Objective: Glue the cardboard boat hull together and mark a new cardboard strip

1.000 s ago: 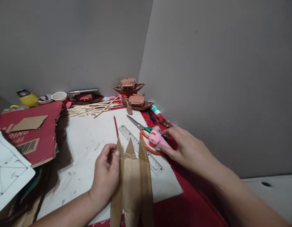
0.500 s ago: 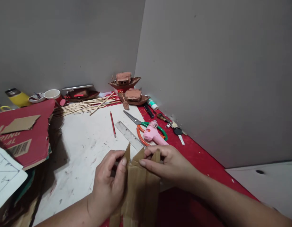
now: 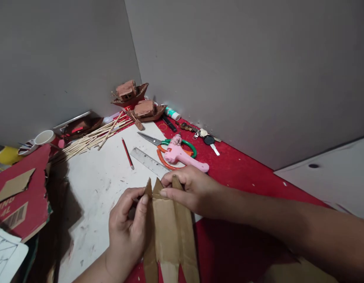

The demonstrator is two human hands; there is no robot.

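Observation:
Between my hands is a folded brown cardboard cutout (image 3: 167, 228) with pointed flaps at its top and slits at its lower end. My left hand (image 3: 127, 220) pinches the left pointed flap between thumb and fingers. My right hand (image 3: 193, 188) grips the middle and right flaps, its thumb pressed on the front of the cardboard and some fingertips hidden behind it. Just beyond my hands lie a steel ruler (image 3: 148, 160), scissors (image 3: 192, 144) with green and orange handles, and a pink glue gun (image 3: 184, 155) on top of the scissors.
A red pencil (image 3: 127, 153) lies on the white sheet (image 3: 93, 188). Thin wooden sticks (image 3: 90, 139) and small brown model boats (image 3: 145, 110) stand at the back. Red printed cardboard (image 3: 22, 188) is stacked at left. Keys (image 3: 210, 140) lie by the grey wall.
My view has swung to the right, so the table's things sit further left. Both hands keep their hold on the cardboard, and more of its lower end with slits shows.

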